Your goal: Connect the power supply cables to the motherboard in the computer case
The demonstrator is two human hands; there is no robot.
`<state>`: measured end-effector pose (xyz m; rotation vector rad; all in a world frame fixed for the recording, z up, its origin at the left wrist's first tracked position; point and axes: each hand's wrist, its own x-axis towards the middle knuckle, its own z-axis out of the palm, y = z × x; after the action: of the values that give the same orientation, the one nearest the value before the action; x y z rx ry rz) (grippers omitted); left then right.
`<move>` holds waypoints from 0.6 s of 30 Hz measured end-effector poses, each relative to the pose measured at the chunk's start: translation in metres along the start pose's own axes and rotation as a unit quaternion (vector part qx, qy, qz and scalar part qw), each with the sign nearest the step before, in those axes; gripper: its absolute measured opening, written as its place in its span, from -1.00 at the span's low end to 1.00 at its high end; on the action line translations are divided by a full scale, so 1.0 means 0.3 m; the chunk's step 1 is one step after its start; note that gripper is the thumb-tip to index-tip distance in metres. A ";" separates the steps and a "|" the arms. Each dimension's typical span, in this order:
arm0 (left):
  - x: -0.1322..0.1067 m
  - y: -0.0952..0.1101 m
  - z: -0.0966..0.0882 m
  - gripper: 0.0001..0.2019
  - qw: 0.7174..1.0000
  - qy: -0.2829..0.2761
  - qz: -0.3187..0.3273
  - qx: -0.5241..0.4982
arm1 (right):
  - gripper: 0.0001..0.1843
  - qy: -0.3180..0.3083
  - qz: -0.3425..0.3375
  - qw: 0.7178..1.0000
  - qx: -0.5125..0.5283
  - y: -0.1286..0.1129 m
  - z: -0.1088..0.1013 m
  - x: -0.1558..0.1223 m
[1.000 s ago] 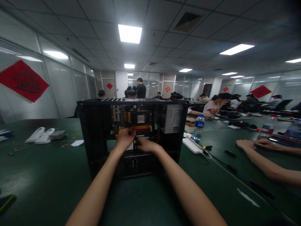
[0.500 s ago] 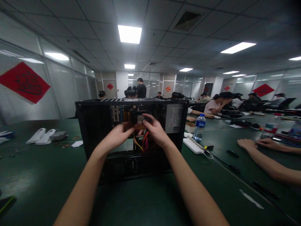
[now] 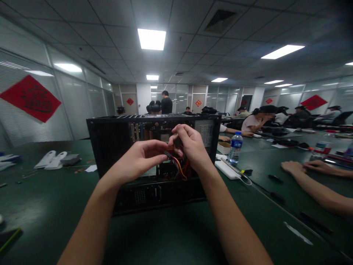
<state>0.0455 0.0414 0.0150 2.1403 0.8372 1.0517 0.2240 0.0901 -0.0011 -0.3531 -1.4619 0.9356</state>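
An open black computer case (image 3: 110,147) stands in front of me, its side off and its circuit board and power supply (image 3: 205,132) showing. Before the opening, my left hand (image 3: 138,158) pinches the end of a thin multicoloured power cable (image 3: 178,165) between thumb and fingers. Close beside it, my right hand (image 3: 190,143) is closed around a dark part of the cable bundle, with its fingertips curled in. Yellow, red and dark wires hang below both hands into the case. The exact connector shapes are hidden by my fingers.
On the green table (image 3: 154,235), a water bottle (image 3: 235,148) and white power strip (image 3: 227,169) stand right of the case. White slippers (image 3: 52,159) and a grey block (image 3: 70,159) lie left. Another person's arms (image 3: 317,180) rest at the right.
Both hands have come out of the case's interior towards me, bringing the wires with them. My right hand has closed up, and my left thumb and fingers now pinch the cable.
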 end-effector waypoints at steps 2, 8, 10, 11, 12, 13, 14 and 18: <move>-0.005 0.006 0.008 -0.70 1.000 -0.005 0.011 0.004 | -0.52 0.006 -0.005 1.000 -0.006 -0.001 0.009 -0.002; 0.000 0.000 0.014 -0.78 0.988 0.089 0.041 0.119 | -0.49 -0.005 0.000 0.997 -0.075 0.005 0.017 -0.005; 0.001 -0.003 0.013 -0.78 0.981 0.107 0.053 0.155 | -0.49 0.006 -0.026 0.993 -0.119 0.009 0.013 -0.003; 0.002 -0.004 0.013 -0.78 0.978 0.111 0.059 0.167 | -0.49 0.006 -0.041 0.989 -0.139 0.010 0.011 -0.001; 0.003 -0.006 0.013 -0.78 0.976 0.112 0.065 0.175 | -0.49 0.003 -0.054 0.986 -0.156 0.012 0.010 0.000; 0.004 -0.009 0.015 -0.78 0.975 0.112 0.073 0.180 | -0.49 -0.004 -0.062 0.984 -0.166 0.013 0.009 0.002; 0.005 -0.012 0.017 -0.78 0.974 0.110 0.080 0.182 | -0.50 -0.011 -0.065 0.983 -0.171 0.014 0.010 0.003; 0.007 -0.021 0.022 -0.78 0.974 0.107 0.105 0.169 | -0.49 -0.026 -0.055 0.986 -0.157 0.009 0.019 -0.001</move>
<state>0.0504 0.0453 0.0078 2.4741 0.9620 1.3481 0.2180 0.0896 -0.0024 -0.4765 -1.6624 0.6298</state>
